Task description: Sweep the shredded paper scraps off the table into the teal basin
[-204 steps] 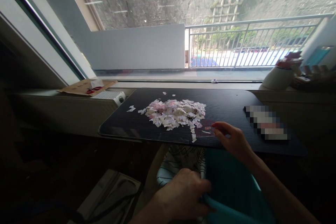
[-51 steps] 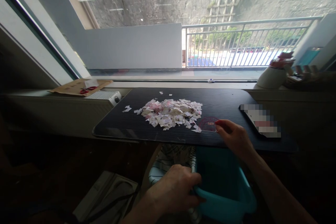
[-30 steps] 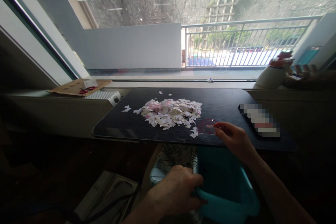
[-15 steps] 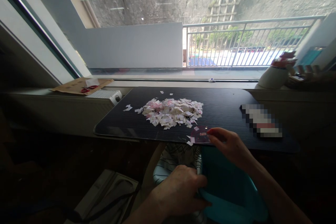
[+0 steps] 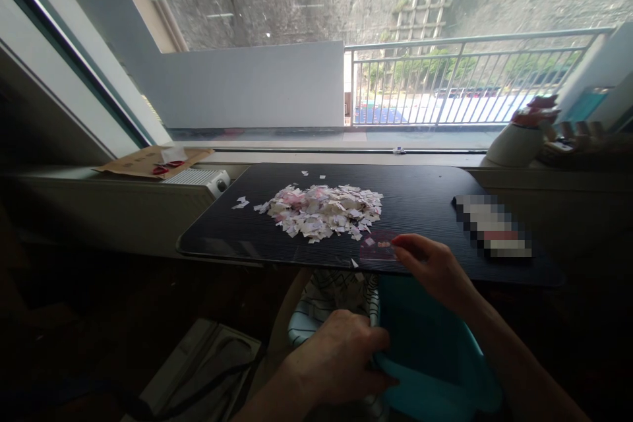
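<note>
The pink translucent card (image 5: 378, 254) had just drawn back a little from the near edge of the black table (image 5: 420, 191), and the strays in front of it had thinned — one white scrap (image 5: 355, 264) lay right at that edge, and a second scrap (image 5: 359, 277) showed just below it, over the mouth of the striped bag (image 5: 306, 324). That suggested this small batch was nearly off the table, while the heap of paper pieces (image 5: 326, 211), to the far left of the card, looked no smaller. The right hand (image 5: 430, 260) had the card's right side pinched between thumb and fingers. The left hand (image 5: 346, 349) was curled tight on the rim of the teal bin (image 5: 445, 382), right beside the bag — in that shadow it was hard to tell whether it gripped the bag's edge too
</note>
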{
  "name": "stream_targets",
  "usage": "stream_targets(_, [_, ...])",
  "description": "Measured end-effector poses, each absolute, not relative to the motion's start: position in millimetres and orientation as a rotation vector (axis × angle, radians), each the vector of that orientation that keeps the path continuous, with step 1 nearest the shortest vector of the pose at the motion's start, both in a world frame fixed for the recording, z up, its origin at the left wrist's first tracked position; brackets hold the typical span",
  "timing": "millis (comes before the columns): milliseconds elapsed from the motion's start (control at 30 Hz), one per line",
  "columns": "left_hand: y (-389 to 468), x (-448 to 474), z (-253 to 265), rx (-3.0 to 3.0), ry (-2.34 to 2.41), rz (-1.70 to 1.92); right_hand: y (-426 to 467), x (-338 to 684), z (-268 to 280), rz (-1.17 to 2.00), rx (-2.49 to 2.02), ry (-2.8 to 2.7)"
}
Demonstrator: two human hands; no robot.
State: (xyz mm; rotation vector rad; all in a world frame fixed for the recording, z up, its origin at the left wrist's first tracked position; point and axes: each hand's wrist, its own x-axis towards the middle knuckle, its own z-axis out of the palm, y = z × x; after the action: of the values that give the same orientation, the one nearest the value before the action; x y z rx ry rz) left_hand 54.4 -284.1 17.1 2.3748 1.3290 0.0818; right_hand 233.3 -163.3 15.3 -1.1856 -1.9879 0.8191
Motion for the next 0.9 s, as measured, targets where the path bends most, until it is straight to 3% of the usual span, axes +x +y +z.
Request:
stream_targets(200, [-284,54,19,2.366,1.332,0.082,-165,231,17,0.884,-1.171,-2.029])
stream_targets(500, [-284,55,20,2.356,1.332,0.121,-142,242,12,0.673,-1.281,-1.931])
stream_targets(900, [-284,52,15,2.402,1.337,0.17,-168,234,15,0.905,-1.229,-1.934])
